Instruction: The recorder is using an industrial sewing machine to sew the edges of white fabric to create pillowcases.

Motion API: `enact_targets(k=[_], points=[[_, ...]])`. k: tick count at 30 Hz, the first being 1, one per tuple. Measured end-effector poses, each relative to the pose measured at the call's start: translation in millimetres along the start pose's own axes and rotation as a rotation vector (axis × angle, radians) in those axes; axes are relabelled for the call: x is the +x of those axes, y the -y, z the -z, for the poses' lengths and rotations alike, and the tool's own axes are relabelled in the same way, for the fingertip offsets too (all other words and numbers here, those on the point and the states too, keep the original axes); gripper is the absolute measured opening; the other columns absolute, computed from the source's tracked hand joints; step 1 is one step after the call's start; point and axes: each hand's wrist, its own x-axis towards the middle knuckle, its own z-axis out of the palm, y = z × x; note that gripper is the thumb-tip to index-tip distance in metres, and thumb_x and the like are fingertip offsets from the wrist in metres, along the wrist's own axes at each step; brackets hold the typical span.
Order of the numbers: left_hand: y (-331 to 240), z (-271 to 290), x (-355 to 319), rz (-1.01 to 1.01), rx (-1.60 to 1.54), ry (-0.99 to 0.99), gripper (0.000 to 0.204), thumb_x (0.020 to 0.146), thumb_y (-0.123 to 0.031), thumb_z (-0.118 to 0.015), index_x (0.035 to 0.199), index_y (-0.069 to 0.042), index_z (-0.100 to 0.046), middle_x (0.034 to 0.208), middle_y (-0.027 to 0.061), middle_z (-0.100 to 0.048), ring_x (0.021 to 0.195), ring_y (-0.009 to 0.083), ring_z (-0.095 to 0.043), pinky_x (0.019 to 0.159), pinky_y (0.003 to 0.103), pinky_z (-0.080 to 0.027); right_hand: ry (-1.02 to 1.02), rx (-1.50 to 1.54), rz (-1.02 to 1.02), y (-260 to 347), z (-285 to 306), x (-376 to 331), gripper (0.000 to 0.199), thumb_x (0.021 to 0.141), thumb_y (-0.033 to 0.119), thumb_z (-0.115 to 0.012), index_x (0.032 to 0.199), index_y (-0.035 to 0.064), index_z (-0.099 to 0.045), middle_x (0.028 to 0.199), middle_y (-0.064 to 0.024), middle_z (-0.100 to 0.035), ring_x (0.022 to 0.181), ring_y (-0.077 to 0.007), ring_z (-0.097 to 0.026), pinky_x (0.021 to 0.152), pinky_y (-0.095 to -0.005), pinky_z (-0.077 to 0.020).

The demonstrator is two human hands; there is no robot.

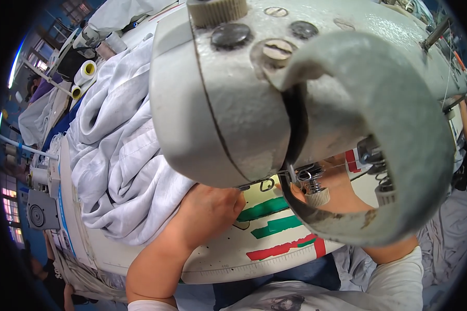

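Observation:
A white sewing machine head (218, 119) fills the middle and right of the view, with a curved guard (420, 129) bulging close to the camera. My left hand (210, 212) is curled closed on the machine table, just below the left end of the head. What its fingers grip, if anything, is hidden. A heap of light grey-white fabric (124, 145) lies against that hand on its left. My right hand (337, 181) shows only in part through the guard's opening, beside the thread tension knob (317, 197). Its fingertips are covered by the machine.
Green tape strips (275, 225) and red tape (283, 249) are stuck on the white table (213, 267), which has a ruler along its front edge. Thread cones (85, 72) stand at the far left. A grey control box (41, 210) sits by the table's left edge.

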Motion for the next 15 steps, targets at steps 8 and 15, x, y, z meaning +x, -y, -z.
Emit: enact_targets(k=[8, 15], points=[[3.5, -0.2, 2.3, -0.208, 0.292, 0.007, 0.006, 0.072, -0.007, -0.059, 0.065, -0.005, -0.060, 0.078, 0.0071, -0.055, 0.082, 0.0231, -0.054, 0.075, 0.033, -0.045, 0.112, 0.150, -0.129, 2.2, 2.4, -0.5, 0.016, 0.071, 0.018, -0.068, 0.080, 0.0057, -0.063, 0.092, -0.0068, -0.057, 0.073, -0.0263, -0.058, 0.090, -0.0515, -0.0286], [-3.1, 6.1, 4.2, -0.228, 0.319, -0.009, 0.006, 0.076, -0.005, -0.058, 0.081, -0.002, -0.058, 0.084, 0.0086, -0.055, 0.084, 0.0233, -0.054, 0.077, 0.034, -0.047, 0.132, 0.193, -0.173, 1.9, -3.0, -0.8, 0.013, 0.069, 0.016, -0.067, 0.075, 0.0050, -0.062, 0.091, -0.0091, -0.058, 0.077, -0.0275, -0.057, 0.089, -0.0509, -0.0298]])
